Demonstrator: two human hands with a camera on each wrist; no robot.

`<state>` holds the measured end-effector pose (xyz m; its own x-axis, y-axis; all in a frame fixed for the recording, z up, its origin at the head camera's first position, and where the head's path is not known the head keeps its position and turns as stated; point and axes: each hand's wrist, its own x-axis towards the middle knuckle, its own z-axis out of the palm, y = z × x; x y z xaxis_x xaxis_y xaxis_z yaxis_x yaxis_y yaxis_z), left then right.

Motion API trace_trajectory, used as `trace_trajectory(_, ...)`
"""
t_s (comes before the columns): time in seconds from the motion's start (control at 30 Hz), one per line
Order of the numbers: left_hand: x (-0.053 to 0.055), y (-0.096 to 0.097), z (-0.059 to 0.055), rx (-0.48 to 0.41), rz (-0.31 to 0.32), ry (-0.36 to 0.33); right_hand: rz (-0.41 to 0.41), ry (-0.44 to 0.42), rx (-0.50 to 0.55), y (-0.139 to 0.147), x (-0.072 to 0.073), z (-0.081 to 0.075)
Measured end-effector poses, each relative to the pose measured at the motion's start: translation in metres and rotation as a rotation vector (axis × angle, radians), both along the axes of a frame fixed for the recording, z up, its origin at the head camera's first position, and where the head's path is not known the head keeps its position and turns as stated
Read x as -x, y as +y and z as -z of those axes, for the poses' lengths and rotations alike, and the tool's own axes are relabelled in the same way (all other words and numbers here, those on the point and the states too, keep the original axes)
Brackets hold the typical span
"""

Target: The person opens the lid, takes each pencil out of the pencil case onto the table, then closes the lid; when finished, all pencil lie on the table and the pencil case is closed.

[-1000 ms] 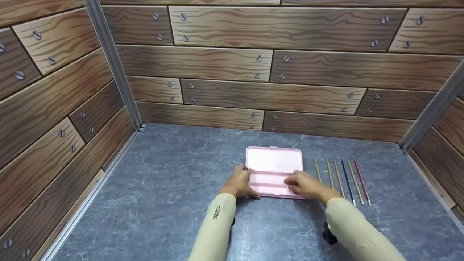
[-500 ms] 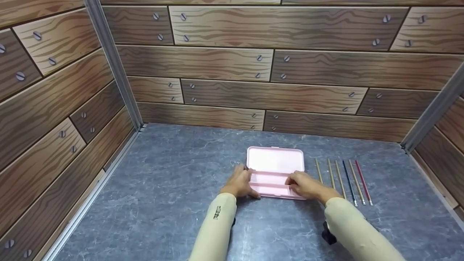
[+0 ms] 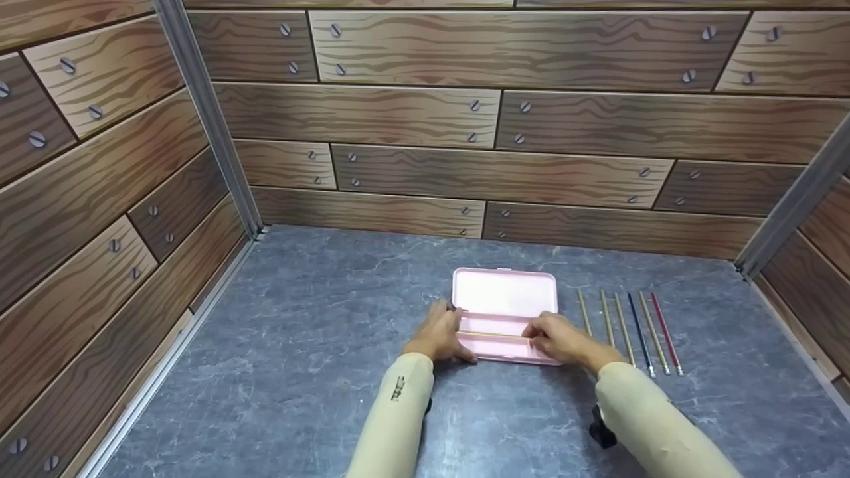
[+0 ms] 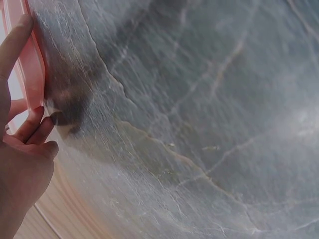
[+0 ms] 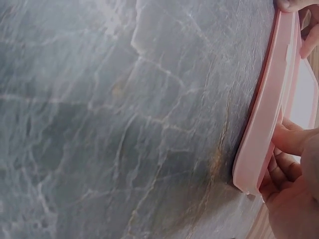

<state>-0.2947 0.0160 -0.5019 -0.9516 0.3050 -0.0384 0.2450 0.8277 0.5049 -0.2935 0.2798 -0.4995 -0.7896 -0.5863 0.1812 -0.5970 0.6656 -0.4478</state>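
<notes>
A pink pencil case (image 3: pixel 498 348) lies open on the table, its lid (image 3: pixel 505 292) laid back toward the rear wall. The tray has long compartments with a divider between them. My left hand (image 3: pixel 439 335) grips the case's left end, thumb at the front corner and fingers at the back. At the right end, my right hand (image 3: pixel 560 337) reaches into the tray with curled fingers. A thin yellowish pencil (image 3: pixel 495 334) shows along the divider, its right end running to my right fingertips, which cover it. In the right wrist view, thumb and fingers (image 5: pixel 289 139) meet inside the case wall.
To the right of the case lies a row of several pencils, most yellowish, with a blue one (image 3: pixel 641 335) and a red one (image 3: pixel 667 333). The grey marbled table (image 3: pixel 319 318) is enclosed by wood-patterned walls (image 3: pixel 398 219) at the back and sides.
The yellowish pencil has come into view along the divider, at my right fingertips. Both hands and the case stay almost where they were.
</notes>
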Motion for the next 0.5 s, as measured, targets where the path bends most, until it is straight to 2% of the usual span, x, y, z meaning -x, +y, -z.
trace_trajectory(0.27, 0.0017, 0.0002, 0.0011, 0.015, 0.008, 0.018, 0.050, 0.039, 0.033, 0.0022, 0.0003, -0.0010)
trace_trajectory(0.5, 0.0012, -0.0001, 0.0005, -0.006, 0.008, 0.015, 0.026, 0.100, 0.085, 0.0050, 0.0005, -0.0012)
